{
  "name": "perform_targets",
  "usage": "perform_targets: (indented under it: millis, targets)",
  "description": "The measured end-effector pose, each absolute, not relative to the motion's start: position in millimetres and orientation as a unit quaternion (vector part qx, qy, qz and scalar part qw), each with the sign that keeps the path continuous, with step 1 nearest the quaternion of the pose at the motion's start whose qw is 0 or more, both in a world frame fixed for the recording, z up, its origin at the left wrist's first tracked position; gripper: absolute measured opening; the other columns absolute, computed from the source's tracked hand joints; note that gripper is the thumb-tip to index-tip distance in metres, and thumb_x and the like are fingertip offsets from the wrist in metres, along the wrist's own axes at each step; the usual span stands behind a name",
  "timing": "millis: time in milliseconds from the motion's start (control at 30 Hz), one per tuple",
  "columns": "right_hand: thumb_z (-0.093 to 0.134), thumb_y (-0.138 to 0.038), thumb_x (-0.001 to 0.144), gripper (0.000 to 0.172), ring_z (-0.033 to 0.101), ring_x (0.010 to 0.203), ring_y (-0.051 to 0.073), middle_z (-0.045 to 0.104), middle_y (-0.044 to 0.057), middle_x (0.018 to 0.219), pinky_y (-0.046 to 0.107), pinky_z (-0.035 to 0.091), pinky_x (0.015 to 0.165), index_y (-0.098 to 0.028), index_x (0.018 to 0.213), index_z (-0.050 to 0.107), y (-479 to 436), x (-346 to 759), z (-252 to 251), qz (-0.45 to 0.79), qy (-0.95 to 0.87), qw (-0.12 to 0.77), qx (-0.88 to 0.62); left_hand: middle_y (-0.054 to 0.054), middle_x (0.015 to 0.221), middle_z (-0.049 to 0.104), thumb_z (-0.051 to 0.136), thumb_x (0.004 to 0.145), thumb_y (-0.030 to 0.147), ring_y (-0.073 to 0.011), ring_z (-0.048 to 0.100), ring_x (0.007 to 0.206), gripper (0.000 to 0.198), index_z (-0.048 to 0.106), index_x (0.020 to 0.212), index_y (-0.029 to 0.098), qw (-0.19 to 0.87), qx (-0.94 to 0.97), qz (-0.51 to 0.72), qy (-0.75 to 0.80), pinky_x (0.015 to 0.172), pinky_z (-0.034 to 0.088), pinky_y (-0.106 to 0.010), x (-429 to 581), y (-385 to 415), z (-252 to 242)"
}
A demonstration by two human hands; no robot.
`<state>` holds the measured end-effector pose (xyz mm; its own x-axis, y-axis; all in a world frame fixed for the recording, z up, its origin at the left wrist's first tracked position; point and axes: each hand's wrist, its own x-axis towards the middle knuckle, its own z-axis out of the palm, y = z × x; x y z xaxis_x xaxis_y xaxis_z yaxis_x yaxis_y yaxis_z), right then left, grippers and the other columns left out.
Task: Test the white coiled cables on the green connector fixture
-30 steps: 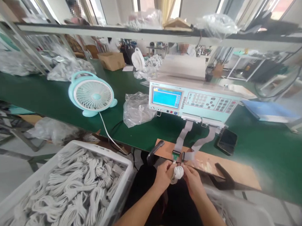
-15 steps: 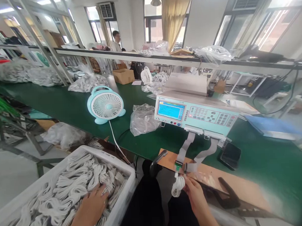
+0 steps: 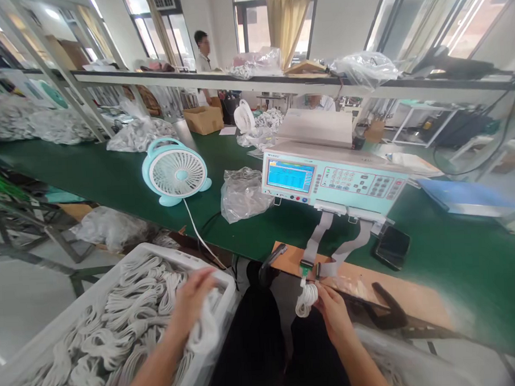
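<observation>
My left hand [image 3: 193,301] is closed around a coiled white cable [image 3: 204,332] and holds it over the right rim of a white bin [image 3: 115,267] full of the same coiled cables. My right hand [image 3: 333,312] pinches the end of another coiled white cable [image 3: 307,299], which hangs from a small green connector [image 3: 305,266] on a brown board [image 3: 399,300] at the bench edge. Two grey ribbon cables [image 3: 317,241] run from that board up to a pale green tester with a blue screen [image 3: 329,178].
On the green bench [image 3: 111,176] stand a light blue desk fan [image 3: 174,171], a crumpled clear bag [image 3: 244,193], a black phone [image 3: 391,245] and a blue folder [image 3: 466,198]. Bags of cables lie further back. Two people are behind the shelf rail.
My left hand let go of the plugged-in cable, reached into the white bin, and has lifted out a fresh coil. My right hand stayed at the connector with the hanging cable.
</observation>
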<state>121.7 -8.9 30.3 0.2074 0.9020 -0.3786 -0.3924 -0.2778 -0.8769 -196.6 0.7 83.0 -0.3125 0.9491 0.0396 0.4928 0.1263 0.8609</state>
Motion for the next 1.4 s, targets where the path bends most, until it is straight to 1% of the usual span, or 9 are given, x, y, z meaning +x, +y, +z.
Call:
perform_targets:
  millis: [133,333,567,700,833,967,1100,1233,1400]
  targets:
    - [0.07,-0.044,0.064,0.029,0.054,0.058,0.016,0.064,0.003,0.066,0.026,0.042,0.054,-0.017,0.074,0.069,-10,119,33,0.567,-0.245,0.562,-0.55,0.003,0.049,0.051,0.051,0.074,0.046,-0.0103,0.044,0.045,0.033,0.063,0.079,0.016,0.575,0.519,0.35,0.527,0.045,0.034,-0.021,-76,17,71]
    - [0.067,-0.044,0.064,0.029,0.041,0.048,0.011,0.055,-0.002,0.054,0.024,0.032,0.049,-0.016,0.07,0.067,-7,114,35,0.53,-0.264,0.575,-0.564,0.004,0.046,0.044,0.055,0.07,0.054,-0.007,0.038,0.042,0.043,0.053,0.058,0.012,0.672,0.462,0.353,0.459,0.043,0.028,-0.02,-7,37,34]
    - [0.06,-0.04,0.069,0.027,0.036,0.047,0.01,0.044,-0.006,0.048,0.024,0.028,0.049,-0.019,0.055,0.051,-31,121,46,0.517,-0.34,0.543,-0.569,0.006,0.047,0.04,0.059,0.069,0.048,-0.0054,0.036,0.044,0.038,0.051,0.057,0.013,0.663,0.444,0.368,0.478,0.044,0.028,-0.019,-8,5,34]
    - [0.055,-0.041,0.072,0.026,0.039,0.047,0.012,0.045,-0.005,0.048,0.025,0.028,0.049,-0.02,0.056,0.053,-71,187,53,0.51,-0.412,0.396,-0.642,0.006,0.048,0.045,0.054,0.074,0.048,-0.0077,0.041,0.043,0.033,0.054,0.083,0.016,0.735,0.348,0.379,0.441,0.042,0.031,-0.019,-15,-11,31]
    - [0.067,-0.032,0.064,0.013,0.048,0.059,0.016,0.055,0.001,0.06,0.028,0.032,0.058,-0.021,0.059,0.06,-101,226,61,0.294,-0.488,0.254,-0.781,0.007,0.051,0.045,0.059,0.074,0.038,-0.0074,0.043,0.046,0.024,0.048,0.082,0.019,0.77,0.288,0.41,0.395,0.045,0.034,-0.019,-12,-17,30]
    - [0.057,-0.035,0.076,0.016,0.055,0.069,0.018,0.064,0.003,0.075,0.029,0.038,0.065,-0.023,0.078,0.066,-101,177,65,0.443,-0.539,0.319,-0.641,0.006,0.054,0.048,0.058,0.076,0.029,-0.0072,0.045,0.049,0.016,0.048,0.084,0.019,0.737,0.325,0.443,0.393,0.05,0.037,-0.019,4,-25,37]
    - [0.055,-0.039,0.077,0.022,0.046,0.053,0.012,0.055,-0.002,0.059,0.024,0.036,0.052,-0.019,0.069,0.061,-82,125,53,0.559,-0.417,0.447,-0.561,0.004,0.064,0.052,0.058,0.075,0.028,-0.0082,0.049,0.057,0.016,0.052,0.086,0.019,0.645,0.432,0.452,0.44,0.057,0.04,-0.021,10,-32,43]
    - [0.056,-0.037,0.076,0.02,0.042,0.055,0.01,0.049,-0.004,0.059,0.023,0.035,0.054,-0.019,0.069,0.056,-68,121,38,0.519,-0.395,0.504,-0.565,0.001,0.075,0.055,0.062,0.071,0.027,-0.0103,0.052,0.067,0.018,0.056,0.085,0.018,0.552,0.535,0.41,0.49,0.065,0.041,-0.021,-2,-33,41]
    - [0.051,-0.029,0.08,0.013,0.044,0.06,0.012,0.051,-0.002,0.065,0.023,0.035,0.058,-0.019,0.074,0.057,-52,131,32,0.368,-0.555,0.435,-0.606,0.001,0.07,0.059,0.059,0.073,0.031,-0.0108,0.053,0.064,0.016,0.058,0.077,0.016,0.573,0.55,0.35,0.497,0.062,0.043,-0.021,-15,-19,36]
